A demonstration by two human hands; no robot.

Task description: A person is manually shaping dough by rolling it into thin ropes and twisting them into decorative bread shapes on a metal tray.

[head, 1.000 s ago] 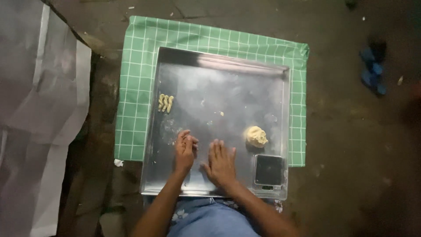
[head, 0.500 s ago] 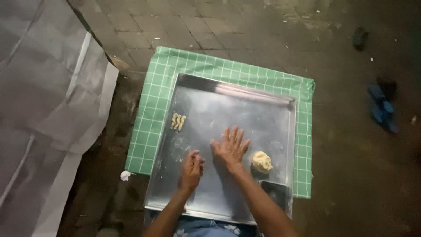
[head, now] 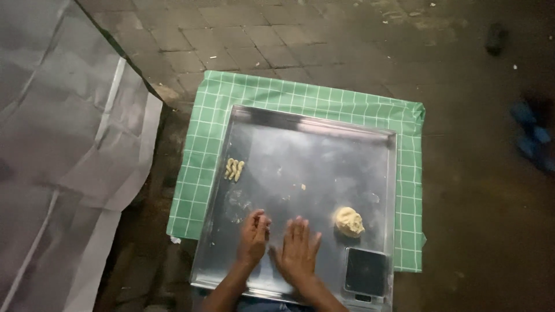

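Head view. The left hand (head: 253, 234) rests on the metal tray (head: 312, 124) with its fingers curled loosely inward. Whether a small piece of dough sits under them cannot be told. The right hand (head: 298, 252) lies just beside it, open and flat, palm down, fingers spread on the tray surface. Neither hand grips anything visible.

The dough lump (head: 349, 221) sits on the tray to the right of the right hand, near it but not touching, just above the small dark scale (head: 365, 271) in the tray's near right corner. The lump looks soft, light and pliable. It will likely dent under pressure and may stick to skin or metal. It is best taken from its sides with the fingertips, or pinched off at the top edge. The polished tray probably gives little friction, so the lump may slide when pushed.

The shaped dough pieces (head: 234, 169) lie close together near the tray's left edge, well apart from both hands. They appear thin and easily deformed; lift each by its ends.

Count: one tray, one checked green cloth (head: 300, 95) under it, one dough lump, one scale, about three shaped pieces, a few small crumbs. A grey sheet (head: 63, 162) lies at the left on the paved ground.
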